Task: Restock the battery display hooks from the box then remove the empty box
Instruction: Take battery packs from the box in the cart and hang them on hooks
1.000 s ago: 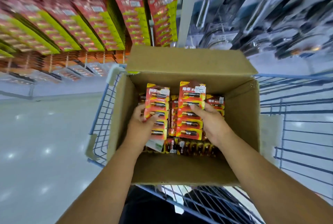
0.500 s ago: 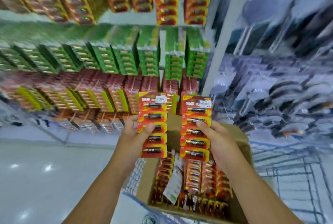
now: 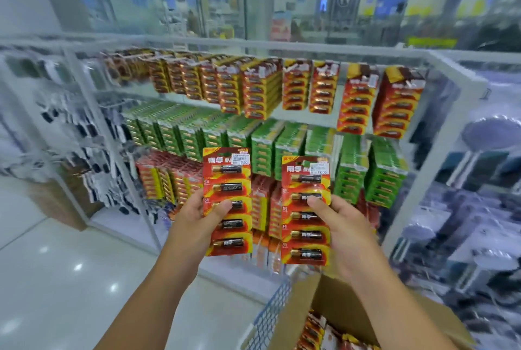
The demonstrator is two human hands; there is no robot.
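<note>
Facing stocked battery hooks (image 3: 262, 90), left hand (image 3: 197, 220) and right hand (image 3: 344, 225) are each gripping a battery card (image 3: 227, 200), awaiting hanging.

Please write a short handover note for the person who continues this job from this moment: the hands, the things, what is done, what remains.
Left hand grips one red battery card; right hand grips a second red card. Both cards are raised in front of the battery display, not yet on a hook.
The cardboard box sits in the blue wire cart, lower right, with more packs inside.
Left: hang both cards, empty the box, then remove it.
</note>
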